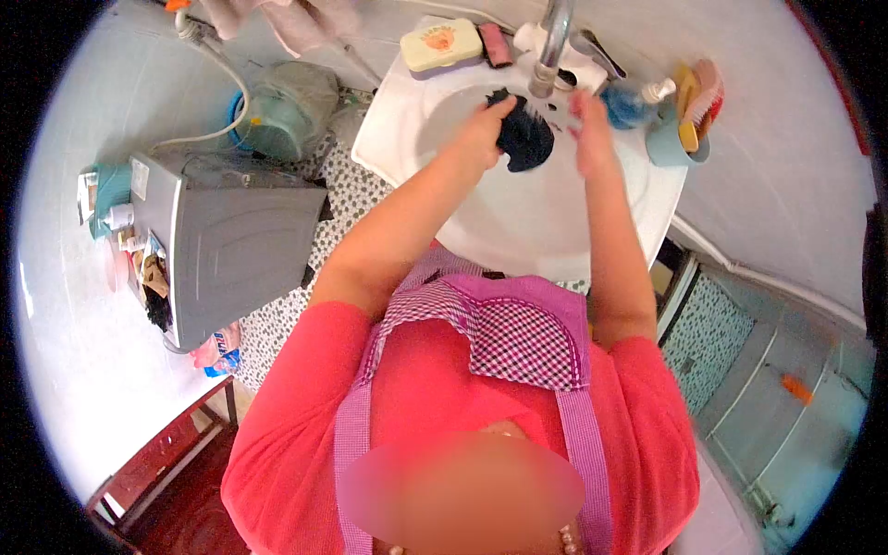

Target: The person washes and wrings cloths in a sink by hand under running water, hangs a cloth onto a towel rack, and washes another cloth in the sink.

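Observation:
Over the white sink basin (490, 208), my left hand (486, 129) grips a dark, wet-looking piece of cloth (527, 141) by its upper left edge. The cloth hangs below the metal faucet (552, 51), and thin streaks of water fall onto it. To the right of the cloth, my right hand (590, 129) is raised over the basin, apart from the cloth. Its fingers are blurred by motion, and nothing can be made out in them.
A yellow soap box (442, 48) and a pink item (496, 44) sit on the sink's back left rim. At the right are a blue pump bottle (633, 104) and a cup (678, 146) with brushes. A grey washing machine (245, 245) stands at the left.

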The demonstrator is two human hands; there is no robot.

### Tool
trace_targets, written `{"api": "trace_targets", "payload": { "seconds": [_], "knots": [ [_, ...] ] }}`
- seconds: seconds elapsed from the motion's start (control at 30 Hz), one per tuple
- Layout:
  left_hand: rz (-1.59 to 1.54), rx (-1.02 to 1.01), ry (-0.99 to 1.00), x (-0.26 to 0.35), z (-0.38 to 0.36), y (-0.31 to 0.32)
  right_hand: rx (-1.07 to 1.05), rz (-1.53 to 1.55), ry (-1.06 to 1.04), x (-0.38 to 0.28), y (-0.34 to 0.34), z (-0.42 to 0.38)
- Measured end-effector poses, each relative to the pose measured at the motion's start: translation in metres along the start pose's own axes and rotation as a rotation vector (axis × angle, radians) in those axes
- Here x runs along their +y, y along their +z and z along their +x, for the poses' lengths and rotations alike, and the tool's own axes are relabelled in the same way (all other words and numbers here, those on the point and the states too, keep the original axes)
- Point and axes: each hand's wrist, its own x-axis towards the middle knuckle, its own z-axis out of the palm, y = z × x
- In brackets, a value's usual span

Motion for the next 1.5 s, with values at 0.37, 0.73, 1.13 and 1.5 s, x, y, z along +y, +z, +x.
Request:
{"api": "trace_targets", "payload": {
  "seconds": [0.37,0.73,1.13,1.5],
  "knots": [
    [0.365,0.208,-0.005,0.011,-0.054,0.017,-0.109,0.733,0.163,0.045,0.01,-0.007],
    [-0.283,-0.179,-0.116,-0.023,-0.03,0.011,-0.069,-0.43,-0.177,0.051,0.051,-0.04],
    [-0.262,-0.158,-0.215,-0.01,-0.031,-0.005,0.003,0.184,0.022,0.055,0.035,-0.082],
    [0.669,0.315,0.066,-0.013,-0.019,0.005,0.132,0.348,0.154,0.056,0.011,-0.042]
  ]
}}
